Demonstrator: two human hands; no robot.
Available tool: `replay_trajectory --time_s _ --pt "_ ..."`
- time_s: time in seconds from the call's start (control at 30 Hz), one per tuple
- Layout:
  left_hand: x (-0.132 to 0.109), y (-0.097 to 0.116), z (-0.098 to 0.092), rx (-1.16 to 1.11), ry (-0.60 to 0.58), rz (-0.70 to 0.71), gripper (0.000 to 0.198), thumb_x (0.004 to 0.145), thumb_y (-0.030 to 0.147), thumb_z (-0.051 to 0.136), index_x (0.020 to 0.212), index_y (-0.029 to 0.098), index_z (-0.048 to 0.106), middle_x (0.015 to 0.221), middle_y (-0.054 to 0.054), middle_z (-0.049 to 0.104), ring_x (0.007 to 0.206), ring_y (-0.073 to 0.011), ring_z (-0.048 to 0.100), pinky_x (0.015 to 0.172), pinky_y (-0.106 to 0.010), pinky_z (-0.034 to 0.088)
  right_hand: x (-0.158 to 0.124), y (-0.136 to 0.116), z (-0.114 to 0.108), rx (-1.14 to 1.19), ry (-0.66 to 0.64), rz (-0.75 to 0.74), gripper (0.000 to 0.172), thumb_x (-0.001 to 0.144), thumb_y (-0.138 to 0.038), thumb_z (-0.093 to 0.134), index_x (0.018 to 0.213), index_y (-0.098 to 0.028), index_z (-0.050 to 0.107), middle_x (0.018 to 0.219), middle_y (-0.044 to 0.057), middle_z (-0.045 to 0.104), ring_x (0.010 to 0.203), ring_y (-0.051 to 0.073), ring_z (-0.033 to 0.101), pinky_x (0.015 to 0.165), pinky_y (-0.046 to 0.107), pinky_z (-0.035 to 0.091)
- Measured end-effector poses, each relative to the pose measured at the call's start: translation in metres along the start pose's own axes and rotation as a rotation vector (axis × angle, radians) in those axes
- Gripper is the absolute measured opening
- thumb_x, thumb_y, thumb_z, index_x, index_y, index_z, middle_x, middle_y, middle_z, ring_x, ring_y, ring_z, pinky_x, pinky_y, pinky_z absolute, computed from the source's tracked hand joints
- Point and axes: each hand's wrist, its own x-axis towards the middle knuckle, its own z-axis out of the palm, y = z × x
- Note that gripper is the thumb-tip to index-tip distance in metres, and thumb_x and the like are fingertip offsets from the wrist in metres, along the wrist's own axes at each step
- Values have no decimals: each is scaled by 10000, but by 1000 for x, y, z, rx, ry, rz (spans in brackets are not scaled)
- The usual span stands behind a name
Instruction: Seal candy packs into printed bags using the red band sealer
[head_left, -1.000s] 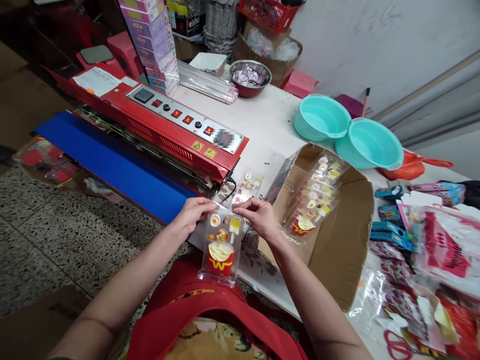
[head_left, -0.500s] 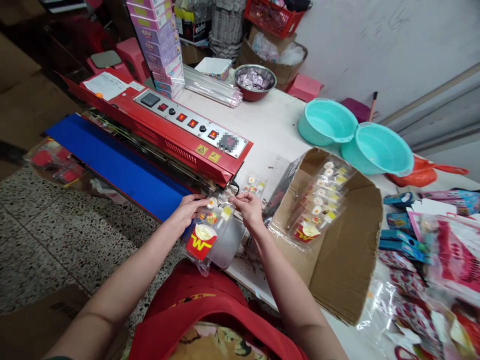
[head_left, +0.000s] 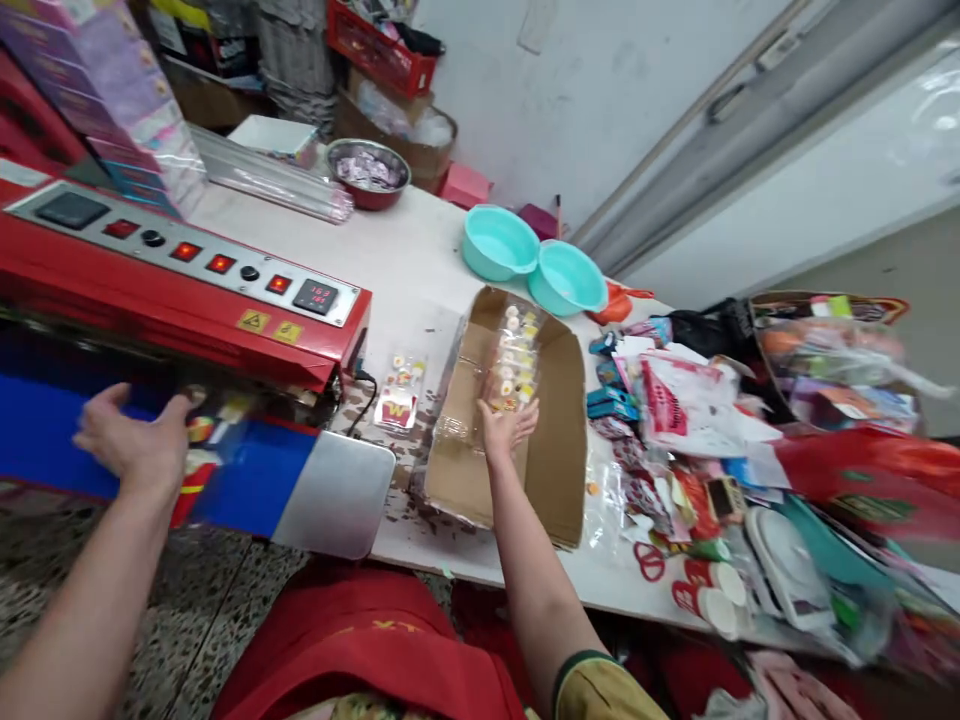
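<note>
Pressing contact, left side: left hand (head_left: pixel 135 440) lies flat on the blue conveyor belt (head_left: pixel 259 480) of the red band sealer (head_left: pixel 187 300). Its fingers are spread and its grip is open, closed around nothing. Its fingertips touch one toy-food packet (head_left: pixel 202 450), which sits just right of the hand; blur hides the packet's long axis.

Right hand (head_left: pixel 508 425) reaches into the cardboard box (head_left: pixel 555 450) near the tabletop (head_left: pixel 420 250) front edge. Its grip is open, with fingers extended onto the near end of a packet stack (head_left: pixel 514 365). The stack's long axis runs straight away from this hand toward the far edge. The right hand is clearly the nearer one.

Counts:
- packet on the belt: one
- loose packet (head_left: pixel 397 398) between sealer and box: one
- stacked packets: several, overlapping, number not readable
- teal basins (head_left: pixel 496 242) toward the far edge: two
</note>
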Motion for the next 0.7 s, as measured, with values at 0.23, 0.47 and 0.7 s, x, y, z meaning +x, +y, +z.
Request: replay_trajectory --time_s 0.23,0.47,0.7 --pt "-110 36 -5 -89 -97 599 429 750 349 721 1111 175 567 1239 -150 616 1230 -320 520 1073 -522 348 30 28 -8 -169 -154 123 1163 552 -247 769 1497 -90 110 1338 288 365 1261 441 376 1057 569 287" --pt "-208 130 9 -674 -1138 133 657 729 345 744 1309 215 463 1337 -136 568 1211 -249 555 1015 -402 438 -35 -54 -87 59 -267 -421 1188 609 -440 811 1515 -188 85 1320 225 355 1221 450 361 1040 644 283" --pt "-184 143 -1 -911 -1478 -242 671 650 279 802 1255 190 527 1075 -100 715 964 -243 685 842 -342 528 -73 -97 -97 496 -643 -458 1200 647 -485 833 1494 -299 3 1493 198 185 1167 332 479 896 484 516"
